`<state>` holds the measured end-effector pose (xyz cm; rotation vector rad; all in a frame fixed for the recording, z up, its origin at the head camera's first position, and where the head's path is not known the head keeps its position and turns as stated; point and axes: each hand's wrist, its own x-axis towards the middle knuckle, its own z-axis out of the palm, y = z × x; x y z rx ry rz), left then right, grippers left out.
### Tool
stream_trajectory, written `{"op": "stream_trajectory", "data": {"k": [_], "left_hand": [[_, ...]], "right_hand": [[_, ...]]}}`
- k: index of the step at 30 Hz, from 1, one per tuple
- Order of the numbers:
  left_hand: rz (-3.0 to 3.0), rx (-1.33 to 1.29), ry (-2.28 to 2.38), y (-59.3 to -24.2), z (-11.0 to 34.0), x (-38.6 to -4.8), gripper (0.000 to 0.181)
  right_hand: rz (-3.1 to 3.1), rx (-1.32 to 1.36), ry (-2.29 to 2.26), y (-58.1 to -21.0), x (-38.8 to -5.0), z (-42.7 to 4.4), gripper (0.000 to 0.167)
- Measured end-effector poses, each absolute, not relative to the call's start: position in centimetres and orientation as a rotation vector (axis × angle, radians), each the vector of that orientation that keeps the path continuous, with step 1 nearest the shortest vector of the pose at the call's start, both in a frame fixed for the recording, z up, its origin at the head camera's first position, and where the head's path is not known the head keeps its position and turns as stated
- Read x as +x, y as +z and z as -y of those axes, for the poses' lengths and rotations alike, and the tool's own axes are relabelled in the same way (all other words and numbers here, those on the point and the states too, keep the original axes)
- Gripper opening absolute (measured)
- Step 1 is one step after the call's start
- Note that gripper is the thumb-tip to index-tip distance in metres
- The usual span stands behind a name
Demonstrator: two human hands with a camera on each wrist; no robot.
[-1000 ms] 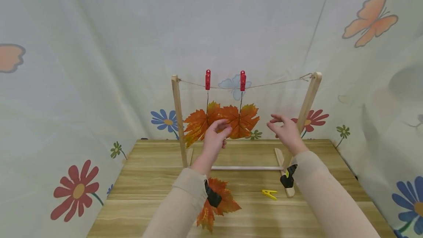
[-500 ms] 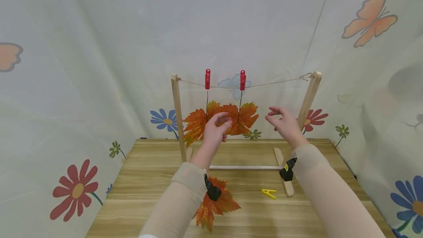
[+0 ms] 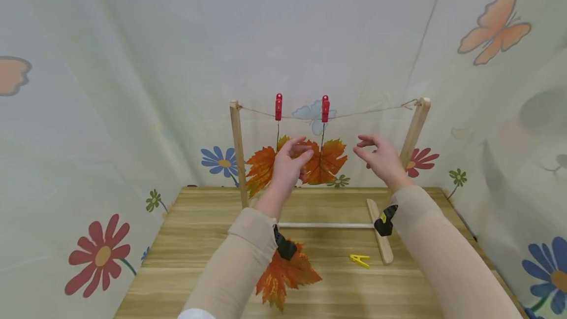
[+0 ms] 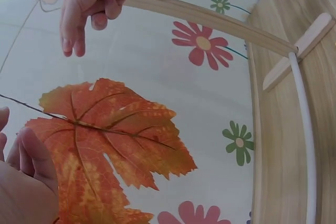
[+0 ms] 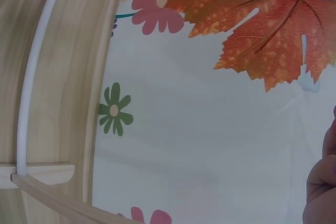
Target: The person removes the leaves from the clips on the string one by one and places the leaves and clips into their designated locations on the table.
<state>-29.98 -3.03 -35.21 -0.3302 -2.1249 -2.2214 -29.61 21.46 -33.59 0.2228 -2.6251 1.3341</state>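
Two orange-red maple leaves hang by their stems from a string (image 3: 372, 111), the left leaf (image 3: 261, 169) under one red clothespin (image 3: 278, 107) and the right leaf (image 3: 328, 161) under another red clothespin (image 3: 325, 109). In the head view my left hand (image 3: 289, 165) is in front of these leaves and hides part of the left one; its fingers are loosely bent and hold nothing. My right hand (image 3: 382, 159) is raised between the right leaf and the right post, holding nothing, thumb and fingers apart. In the left wrist view, my right hand (image 4: 97, 3) shows beyond the leaf (image 4: 105, 135).
Wooden posts (image 3: 237, 146) with a white crossbar (image 3: 328, 225) carry the string. On the wooden table (image 3: 186, 245) lie a third leaf (image 3: 290, 274), partly under the left forearm, and a yellow clothespin (image 3: 360, 260). A flower-printed curtain (image 3: 177, 63) surrounds the table.
Both hands have risen a little; the right has also shifted slightly left. The hanging leaves, clothespins and the things on the table stay in place.
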Motion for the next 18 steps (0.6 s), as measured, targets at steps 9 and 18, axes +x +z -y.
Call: {"op": "stream_trajectory", "data": {"k": [9, 18], "left_hand": [[2.136, -0.313, -2.239, -34.1, 2.2, -29.8, 0.035], [2.151, -0.310, -2.189, -33.2, 1.7, -29.9, 0.033]], "right_hand": [[2.608, 0.219, 1.361, -32.4, -29.6, -20.6, 0.051], [2.520, 0.273, 1.445, -29.6, -29.3, -19.6, 0.048]]}}
